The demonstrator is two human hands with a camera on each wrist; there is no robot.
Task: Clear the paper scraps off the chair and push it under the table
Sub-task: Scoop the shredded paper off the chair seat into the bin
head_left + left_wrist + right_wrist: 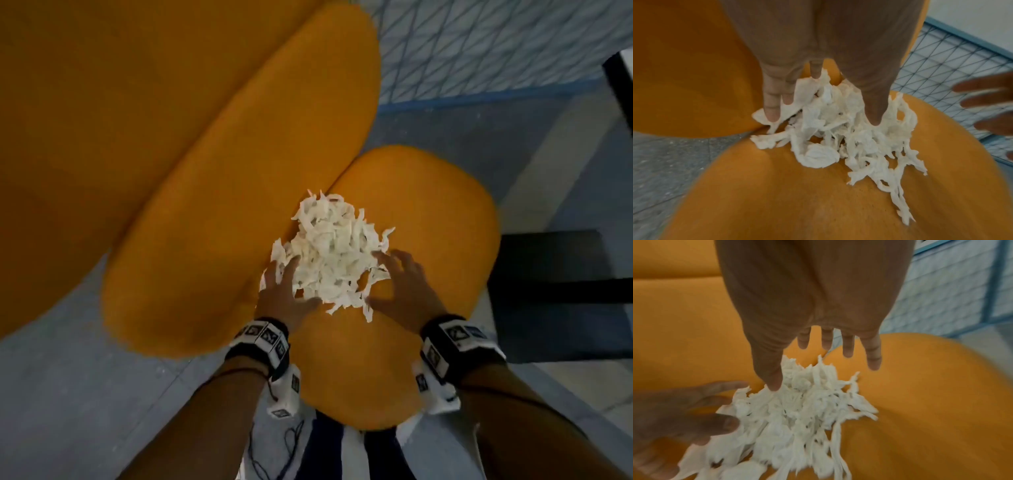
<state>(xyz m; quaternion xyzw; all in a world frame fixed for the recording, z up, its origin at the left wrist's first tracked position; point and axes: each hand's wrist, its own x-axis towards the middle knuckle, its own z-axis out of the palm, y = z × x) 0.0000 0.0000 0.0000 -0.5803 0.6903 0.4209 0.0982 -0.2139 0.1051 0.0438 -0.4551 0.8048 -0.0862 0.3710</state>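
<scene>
The chair (428,212) is showing plain orange upholstery, and the paper scraps (334,253) on it are showing white. The floor (85,394) at near left is looking speckled grey, while the far-right panel (496,44) is displaying a blue-lined lattice on white.

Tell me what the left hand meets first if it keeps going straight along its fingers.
The left hand would go into the paper scraps; its fingertips already touch the pile's left edge. Beyond lies the orange chair seat. The exact height above the seat is unclear.
</scene>
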